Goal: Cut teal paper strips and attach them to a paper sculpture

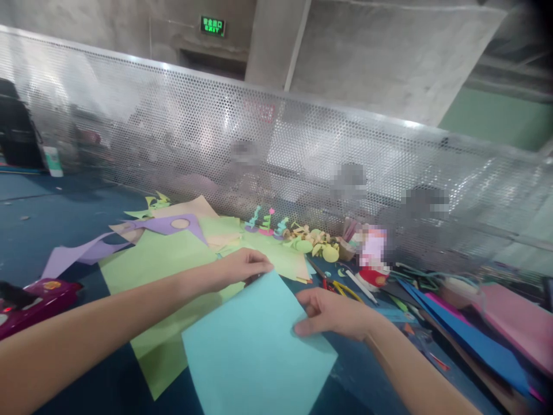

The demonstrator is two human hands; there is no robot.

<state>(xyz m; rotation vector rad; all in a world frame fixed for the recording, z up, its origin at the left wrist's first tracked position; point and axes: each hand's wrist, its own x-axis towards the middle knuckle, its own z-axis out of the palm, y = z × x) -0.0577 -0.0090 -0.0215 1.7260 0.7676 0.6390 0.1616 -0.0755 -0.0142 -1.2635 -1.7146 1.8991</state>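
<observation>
A light blue sheet of paper [259, 346] is tilted in front of me, one corner pointing away. At that far corner my left hand [250, 267] is closed, with thumb and fingers pinching the paper. My right hand [330, 314] is at the sheet's right edge, its thumb over the paper and its fingers curled by the edge. Beneath and to the left lies a large light green sheet [159, 357], partly covered by the blue one and my left arm.
Purple paper with a round hole [190, 221] lies beyond the green sheet. Small paper spirals [266, 223] stand by the perforated metal screen [207, 132]. Yellow-handled scissors [345, 291], a red and white cup [374, 276] and coloured sheets [479, 346] are at right; a glue stick [53, 161] stands far left.
</observation>
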